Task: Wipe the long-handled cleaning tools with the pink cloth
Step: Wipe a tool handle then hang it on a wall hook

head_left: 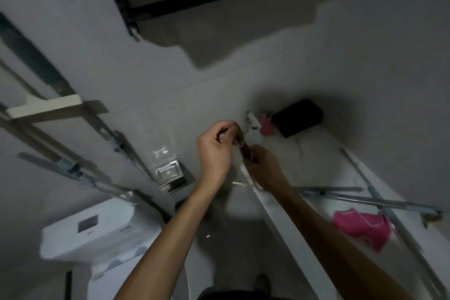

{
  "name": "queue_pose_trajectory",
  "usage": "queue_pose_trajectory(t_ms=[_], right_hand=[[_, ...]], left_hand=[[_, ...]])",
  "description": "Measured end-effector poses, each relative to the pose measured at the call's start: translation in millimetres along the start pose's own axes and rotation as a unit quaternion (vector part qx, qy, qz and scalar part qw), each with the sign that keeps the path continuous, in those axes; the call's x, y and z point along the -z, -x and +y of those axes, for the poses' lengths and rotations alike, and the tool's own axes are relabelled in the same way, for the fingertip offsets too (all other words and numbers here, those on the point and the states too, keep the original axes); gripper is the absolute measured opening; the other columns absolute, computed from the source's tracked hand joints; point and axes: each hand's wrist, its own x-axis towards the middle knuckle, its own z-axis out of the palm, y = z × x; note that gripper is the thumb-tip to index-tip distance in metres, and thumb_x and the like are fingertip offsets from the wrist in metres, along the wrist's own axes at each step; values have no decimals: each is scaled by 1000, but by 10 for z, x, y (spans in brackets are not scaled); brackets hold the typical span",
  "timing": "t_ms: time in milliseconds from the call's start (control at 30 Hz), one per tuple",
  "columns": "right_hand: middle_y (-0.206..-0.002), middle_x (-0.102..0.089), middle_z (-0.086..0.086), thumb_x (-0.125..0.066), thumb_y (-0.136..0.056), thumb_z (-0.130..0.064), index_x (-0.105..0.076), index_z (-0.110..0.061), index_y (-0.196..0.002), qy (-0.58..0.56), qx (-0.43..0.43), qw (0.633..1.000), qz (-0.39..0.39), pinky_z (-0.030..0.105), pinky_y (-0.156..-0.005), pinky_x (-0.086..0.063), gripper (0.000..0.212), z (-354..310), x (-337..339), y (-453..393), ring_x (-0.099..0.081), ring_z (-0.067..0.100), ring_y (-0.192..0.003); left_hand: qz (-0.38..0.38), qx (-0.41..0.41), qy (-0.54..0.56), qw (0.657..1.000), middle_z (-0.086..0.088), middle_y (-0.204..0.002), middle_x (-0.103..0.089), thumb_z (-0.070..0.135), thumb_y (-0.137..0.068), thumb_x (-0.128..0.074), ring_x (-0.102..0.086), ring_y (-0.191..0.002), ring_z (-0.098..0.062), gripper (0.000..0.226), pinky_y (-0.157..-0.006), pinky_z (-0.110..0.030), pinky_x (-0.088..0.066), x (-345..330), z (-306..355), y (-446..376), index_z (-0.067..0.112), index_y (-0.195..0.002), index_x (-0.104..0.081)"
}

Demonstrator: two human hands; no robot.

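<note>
At your far left, long poles [73, 168] lean along the wall above the toilet tank [90, 229]. Your left hand [215, 151] is curled, fingertips pinching a small dark item [244, 147]; your right hand [264, 170] grips its lower end, both just past the ledge edge [287, 226]. Right of that edge, the pink cloth [360, 225] lies under crossed poles [379, 202], well apart from your hands. Open ledge lies beyond it.
</note>
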Motion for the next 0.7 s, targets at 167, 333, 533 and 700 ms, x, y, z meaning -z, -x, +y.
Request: queue_pose_trajectory(t_ms=[167, 333, 533, 700], right_hand=[[-133, -61, 2, -58, -98, -12, -53, -8, -139, -58, 140, 988, 35, 32, -101, -48, 41, -498, -570, 158, -59, 14, -118], [-90, -72, -5, -50, -98, -11, -66, -13, -112, -170, 223, 960, 0, 21, -71, -53, 21, -1167, -990, 361, -69, -1, -75], [-77, -72, -2, -58, -102, -18, -70, -22, -98, -221, 181, 958, -34, 47, -61, -59, 13, -1672, -1639, 649, -70, 24, -56], [-88, -71, -10, -59, -101, -15, -68, -19, -104, -192, 181, 963, -45, 16, -71, -54, 11, -2016, -2196, 907, -68, -1, -76]], left_hand=[[13, 28, -18, 999, -3, -79, -73, 1, -94, -60, -69, -71, -24, 21, -68, -40, -58, 692, -94, 68, 16, -90, -74], [41, 14, -53, 998, 2, -78, -73, -1, -89, -66, -70, -74, -21, 27, -70, -39, -58, 1445, -70, 113, 25, -87, -73], [67, 3, -98, 993, -4, -78, -69, 10, -89, -63, -70, -71, -23, 9, -69, -50, -58, 2406, -72, 172, 18, -89, -62], [78, 28, -59, 995, -9, -82, -68, 11, -97, -59, -68, -78, -23, 6, -76, -46, -60, 3081, -26, 406, 9, -93, -62]])
